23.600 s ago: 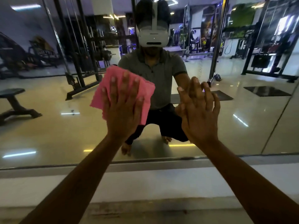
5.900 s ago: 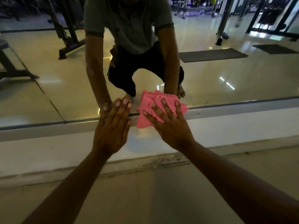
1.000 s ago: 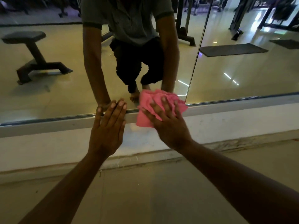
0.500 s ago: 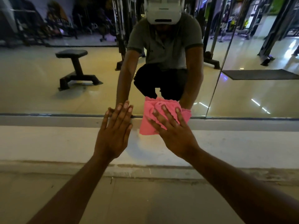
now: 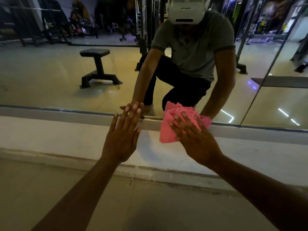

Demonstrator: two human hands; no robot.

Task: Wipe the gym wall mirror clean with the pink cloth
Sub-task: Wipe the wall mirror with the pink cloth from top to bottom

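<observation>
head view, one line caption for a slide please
Right hand presses pink cloth at mirror's bottom edge; left hand braces flat.

The room is dim and yellowish. White strip lights glint as streaks on the glossy floor reflected in the mirror (image 5: 50, 77), with blue-violet spots at right. Wide-angle bending curves the mirror's lower frame (image 5: 66, 114). Near forearms look soft and shadowed.

The cloth (image 5: 168, 132) is plain pink; the ledge (image 5: 66, 132) under the mirror (image 5: 50, 77) is white with a grey trim strip; the floor (image 5: 150, 205) is beige; reflected are a grey shirt (image 5: 196, 52), black trousers (image 5: 180, 87), a white headset (image 5: 185, 12) and a black bench (image 5: 98, 67).
</observation>
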